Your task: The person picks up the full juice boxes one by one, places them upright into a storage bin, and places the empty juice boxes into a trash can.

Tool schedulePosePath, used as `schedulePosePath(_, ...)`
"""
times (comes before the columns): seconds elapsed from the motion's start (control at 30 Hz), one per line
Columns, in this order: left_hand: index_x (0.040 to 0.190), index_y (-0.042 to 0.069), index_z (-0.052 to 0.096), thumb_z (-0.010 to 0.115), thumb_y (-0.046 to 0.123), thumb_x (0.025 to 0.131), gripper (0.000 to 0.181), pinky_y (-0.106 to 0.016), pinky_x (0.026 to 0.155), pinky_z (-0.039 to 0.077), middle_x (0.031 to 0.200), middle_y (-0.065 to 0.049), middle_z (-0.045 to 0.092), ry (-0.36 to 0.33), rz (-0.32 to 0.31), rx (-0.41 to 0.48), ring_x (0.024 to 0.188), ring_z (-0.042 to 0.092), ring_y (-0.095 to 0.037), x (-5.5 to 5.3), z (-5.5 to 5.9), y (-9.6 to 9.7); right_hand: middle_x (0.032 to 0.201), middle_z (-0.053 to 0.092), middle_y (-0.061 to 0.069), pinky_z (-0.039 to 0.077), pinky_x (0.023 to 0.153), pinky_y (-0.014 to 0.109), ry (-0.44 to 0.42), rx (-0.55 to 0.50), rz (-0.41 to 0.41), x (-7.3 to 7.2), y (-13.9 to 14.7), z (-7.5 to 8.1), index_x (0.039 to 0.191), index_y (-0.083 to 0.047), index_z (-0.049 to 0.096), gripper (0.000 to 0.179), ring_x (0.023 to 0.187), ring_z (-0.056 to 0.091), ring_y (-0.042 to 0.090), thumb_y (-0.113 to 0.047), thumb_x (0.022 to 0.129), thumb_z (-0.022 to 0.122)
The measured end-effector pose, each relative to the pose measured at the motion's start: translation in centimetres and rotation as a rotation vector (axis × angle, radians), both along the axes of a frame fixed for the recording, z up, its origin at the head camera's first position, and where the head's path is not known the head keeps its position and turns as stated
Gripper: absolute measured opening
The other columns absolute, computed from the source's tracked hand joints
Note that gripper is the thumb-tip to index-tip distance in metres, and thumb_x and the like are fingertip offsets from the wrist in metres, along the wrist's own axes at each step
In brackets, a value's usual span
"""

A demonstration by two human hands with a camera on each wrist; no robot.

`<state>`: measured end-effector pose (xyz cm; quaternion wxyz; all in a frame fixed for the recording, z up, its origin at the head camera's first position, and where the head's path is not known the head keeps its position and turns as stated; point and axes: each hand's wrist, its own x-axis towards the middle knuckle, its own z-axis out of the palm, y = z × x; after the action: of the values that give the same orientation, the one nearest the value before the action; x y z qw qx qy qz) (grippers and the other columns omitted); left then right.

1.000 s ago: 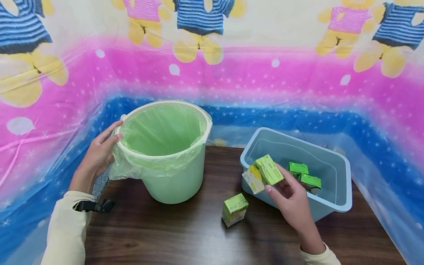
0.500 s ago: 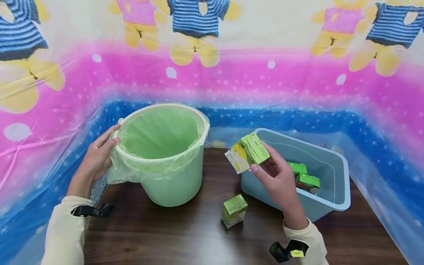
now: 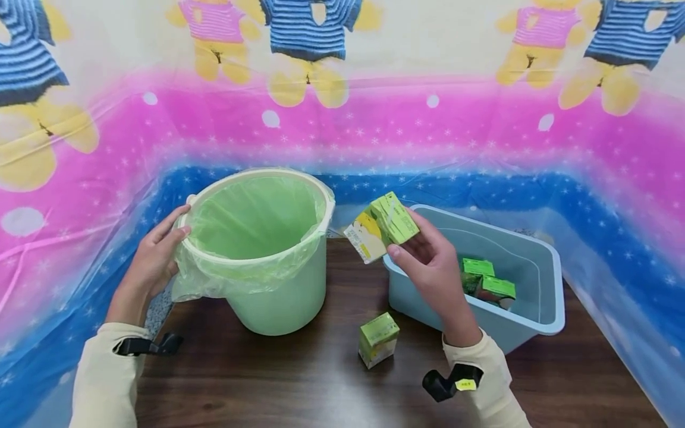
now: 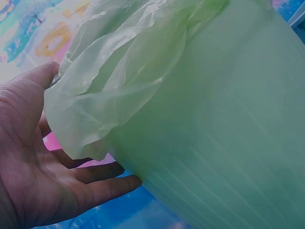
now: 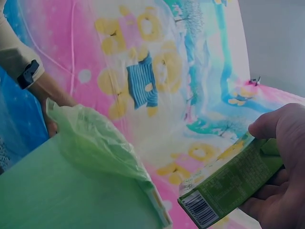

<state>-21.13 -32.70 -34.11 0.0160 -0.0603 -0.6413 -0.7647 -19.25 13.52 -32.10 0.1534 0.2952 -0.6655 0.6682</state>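
Note:
My left hand grips the rim of a light green trash can at its left side. Thumb and index finger are at the rim over a clear bag liner, while the other fingers extend against the outer wall. My right hand holds a small green carton with a yellow and white face, raised between the trash can and a blue-grey bin. A barcode shows on the carton in the right wrist view. A similar carton stands upright on the table.
Two or so green boxes lie inside the blue-grey bin at the right. A dark wooden table carries everything. Behind and beside it hangs a pink and blue cloth printed with bears.
My right hand has moved up and to the left with the carton, from over the bin's near wall toward the trash can. My left hand keeps its hold on the rim.

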Motion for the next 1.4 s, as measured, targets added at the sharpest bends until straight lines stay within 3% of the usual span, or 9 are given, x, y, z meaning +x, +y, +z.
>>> schedulePosePath(0.33, 0.162, 0.024, 0.027, 0.054, 0.018, 0.107, 0.062, -0.027, 0.07, 0.059, 0.131, 0.003, 0.049, 0.018, -0.008, 0.005, 0.093, 0.066, -0.009, 0.4, -0.3, -0.1, 0.142, 0.056, 0.019, 0.056, 0.094, 0.032, 0.072, -0.008, 0.092, -1.0, -3.3, 2.2, 0.153, -0.002, 0.043, 0.061, 0.122, 0.061, 0.025, 0.002, 0.095, 0.062)
schedulePosePath(0.53, 0.161, 0.023, 0.03, 0.054, 0.014, 0.106, 0.061, -0.028, 0.07, 0.06, 0.123, 0.002, 0.056, 0.019, -0.011, 0.059, 0.09, 0.067, -0.01, 0.5, -0.4, -0.1, 0.138, 0.058, 0.02, 0.055, 0.095, 0.033, 0.08, -0.02, 0.134, -2.2, -5.5, 3.4, 0.151, 0.0, 0.044, 0.059, 0.121, 0.061, 0.025, -0.004, 0.096, 0.063)
schedulePosePath(0.8, 0.16, 0.024, 0.033, 0.054, 0.013, 0.106, 0.059, -0.028, 0.07, 0.06, 0.121, 0.003, 0.057, 0.024, -0.011, 0.068, 0.089, 0.067, -0.01, 0.4, -0.3, 0.1, 0.128, 0.064, 0.019, 0.058, 0.084, 0.03, 0.043, -0.02, 0.171, -4.1, -8.2, 5.0, 0.151, -0.003, 0.045, 0.059, 0.104, 0.065, 0.022, -0.007, 0.097, 0.065)
schedulePosePath(1.13, 0.162, 0.025, 0.03, 0.054, 0.016, 0.107, 0.061, -0.028, 0.07, 0.06, 0.124, 0.003, 0.054, 0.015, -0.006, 0.039, 0.09, 0.066, -0.009, 0.3, -0.2, 0.1, 0.133, 0.062, 0.016, 0.058, 0.09, 0.036, -0.095, -0.008, 0.218, -6.8, -12.5, 6.6, 0.151, -0.003, 0.045, 0.06, 0.115, 0.065, 0.021, -0.011, 0.097, 0.069)
schedulePosePath(1.4, 0.161, 0.025, 0.03, 0.055, 0.015, 0.106, 0.061, -0.027, 0.071, 0.059, 0.127, 0.003, 0.052, 0.006, -0.006, 0.045, 0.091, 0.066, -0.009, 0.0, -0.1, 0.3, 0.132, 0.064, 0.011, 0.058, 0.088, 0.031, -0.267, 0.069, 0.2, -8.9, -14.9, 6.3, 0.151, -0.005, 0.047, 0.059, 0.113, 0.066, 0.017, -0.015, 0.097, 0.07)
